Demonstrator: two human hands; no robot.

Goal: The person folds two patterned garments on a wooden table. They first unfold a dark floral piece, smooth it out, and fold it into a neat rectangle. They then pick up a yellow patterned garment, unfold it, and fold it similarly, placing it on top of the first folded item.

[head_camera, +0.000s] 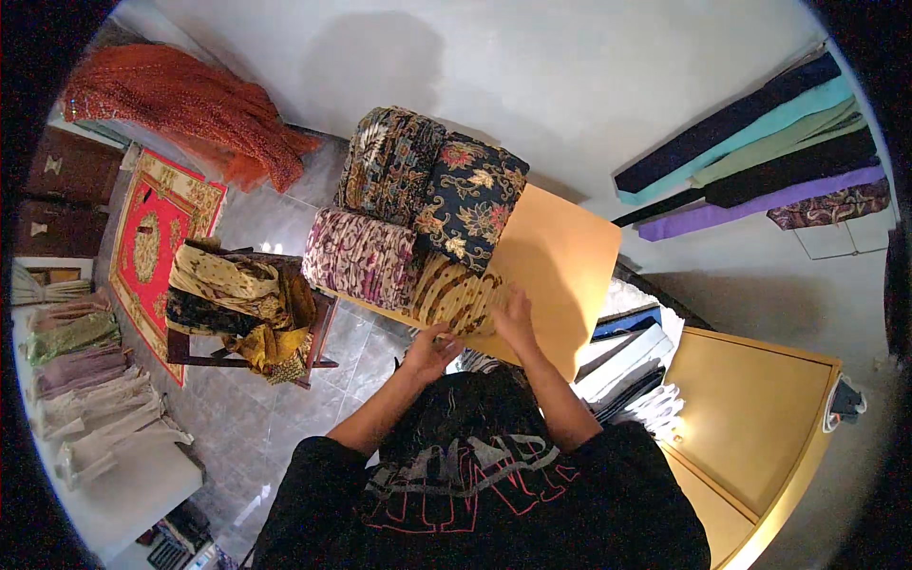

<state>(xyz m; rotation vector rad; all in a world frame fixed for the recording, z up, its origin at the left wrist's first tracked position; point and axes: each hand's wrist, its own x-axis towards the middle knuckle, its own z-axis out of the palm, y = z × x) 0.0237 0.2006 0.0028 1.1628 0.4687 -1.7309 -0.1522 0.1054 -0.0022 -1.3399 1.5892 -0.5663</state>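
A folded yellow cloth with brown bands [456, 288] lies before me at the near edge of a light wooden tabletop [563, 249]. My right hand [514, 319] is over its right end, fingers spread and slightly blurred. By the cloth's near edge, my left hand [431, 353] has its fingers loosely curved; whether it touches the fabric is unclear. Left of the yellow cloth is a pleated stack of cream and maroon patterned cloth [362, 258]. Behind lie a dark patterned folded stack [390, 167] and a black floral cloth [474, 199], which overlaps the yellow one.
On the left, a wooden chair [313, 342] bears crumpled yellow and black cloths [235, 285]. Beyond it are a red rug [160, 249] and orange-red fabric [192, 107]. Folded cloths [748, 135] hang on the right wall. A yellow cabinet [748, 413] and stacked items [627, 356] stand nearer.
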